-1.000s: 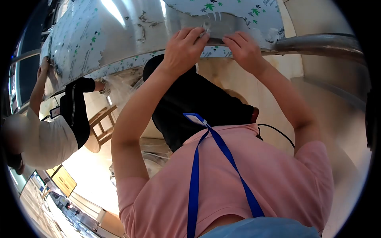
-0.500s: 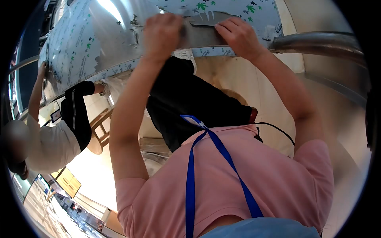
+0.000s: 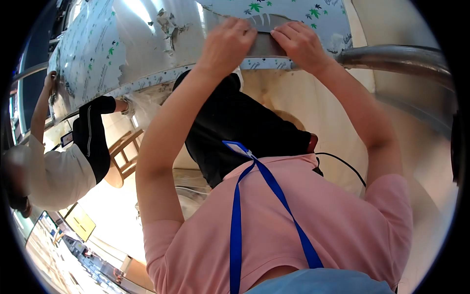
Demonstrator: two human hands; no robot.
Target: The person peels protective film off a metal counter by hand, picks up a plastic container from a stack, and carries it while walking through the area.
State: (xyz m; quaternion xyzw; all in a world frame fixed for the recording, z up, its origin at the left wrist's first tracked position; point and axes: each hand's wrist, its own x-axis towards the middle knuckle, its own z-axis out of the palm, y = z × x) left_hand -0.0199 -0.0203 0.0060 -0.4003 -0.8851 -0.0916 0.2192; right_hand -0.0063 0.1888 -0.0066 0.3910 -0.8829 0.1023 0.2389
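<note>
A metal sheet is partly covered with pale protective film [image 3: 289, 9] printed with green and dark leaves. The film's free edge lies between my hands, folded back over a strip of bare grey metal [image 3: 267, 46]. My left hand [image 3: 229, 45] is closed with its fingertips at the left end of this edge. On the right, my right hand [image 3: 301, 46] pinches the same edge between thumb and fingers. Crumpled film scraps [image 3: 169, 28] lie on the bare metal left of my left hand. My left fingertips are partly hidden.
A thick metal pipe [image 3: 396, 59] runs off to the right of the sheet. Another person [image 3: 63, 169] in a white top sits at the left, one hand on the sheet's far left edge. A wooden stool [image 3: 125, 157] stands beside that person. A blue lanyard [image 3: 281, 196] hangs on my chest.
My left hand has moved right, from over the bare metal to the film's edge near my right hand. My right hand has shifted slightly right.
</note>
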